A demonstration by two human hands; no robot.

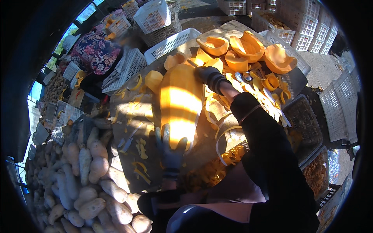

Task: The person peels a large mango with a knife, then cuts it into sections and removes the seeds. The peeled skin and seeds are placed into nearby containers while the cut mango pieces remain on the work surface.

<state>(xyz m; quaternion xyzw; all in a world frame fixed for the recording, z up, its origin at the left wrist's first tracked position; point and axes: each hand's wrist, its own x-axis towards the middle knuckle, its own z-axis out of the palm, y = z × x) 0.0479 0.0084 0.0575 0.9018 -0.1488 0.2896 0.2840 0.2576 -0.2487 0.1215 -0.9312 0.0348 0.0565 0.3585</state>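
A large peeled squash (182, 107) lies lengthwise before me on the worktable (132, 163), with bright bands of sunlight across it. At its near end, my left hand (172, 151) rests in a grey-blue glove, fingers spread against the flesh. Near its far right end is my right hand (209, 77), in a dark glove with a striped cuff. Its fingers are closed around a slim tool (191, 63), of which only a short brownish end shows; the rest is hidden. Hollowed squash halves (247, 46) stand beyond the hands. Two metal spoons (243, 76) lie among peel strips (262, 93).
Unpeeled squashes (87, 180) are heaped at the left. Peelings (221, 160) lie below the table's near edge. A white plastic crate (174, 43) stands beyond the table, and dark tubs (303, 128) stand at the right. A person (96, 52) in a flowered jacket bends at the upper left.
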